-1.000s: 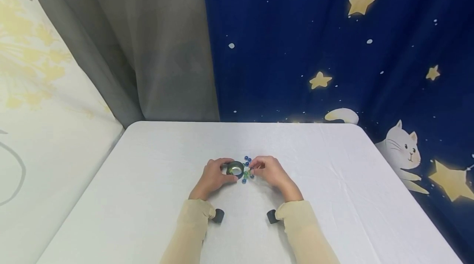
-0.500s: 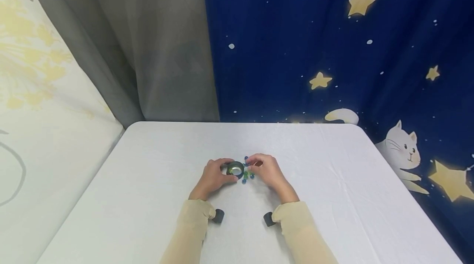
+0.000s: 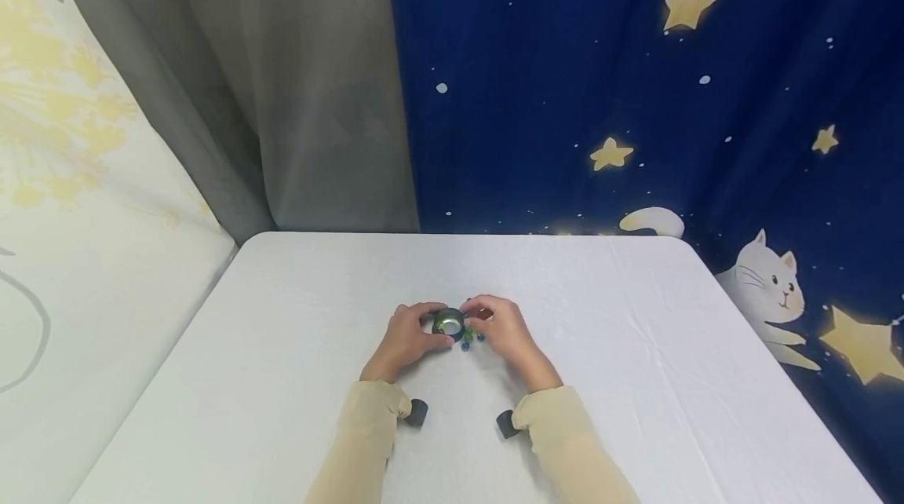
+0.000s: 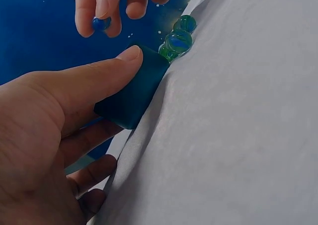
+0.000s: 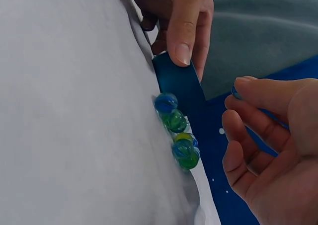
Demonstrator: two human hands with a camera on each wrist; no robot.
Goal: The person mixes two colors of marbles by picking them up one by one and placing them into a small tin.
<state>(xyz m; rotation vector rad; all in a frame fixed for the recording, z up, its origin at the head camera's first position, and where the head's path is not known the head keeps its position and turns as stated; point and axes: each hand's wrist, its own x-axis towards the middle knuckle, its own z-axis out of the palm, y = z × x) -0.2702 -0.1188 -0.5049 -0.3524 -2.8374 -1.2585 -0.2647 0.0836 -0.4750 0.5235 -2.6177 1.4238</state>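
Note:
My left hand point(image 3: 407, 335) grips a small dark teal round container point(image 4: 133, 96) by its side, thumb on the near wall and fingers behind. In the head view the container stands on the white table, its inside shiny, with a bit of green visible in it. My right hand point(image 3: 505, 329) pinches a blue glass marble point(image 4: 101, 24) between thumb and index finger, above and beside the container's rim. Several blue and green marbles point(image 5: 175, 120) lie on the cloth against the container's right side, partly hidden by my right hand in the head view.
The white table point(image 3: 339, 276) reaches back to a grey curtain point(image 3: 332, 96) and a dark blue curtain point(image 3: 523, 96) printed with stars and a cat. Dark wrist devices point(image 3: 418, 413) show at the inner side of both cuffs.
My right hand has moved left from the marbles toward the container, now with a blue marble in its fingertips. The left hand and the container have kept their place.

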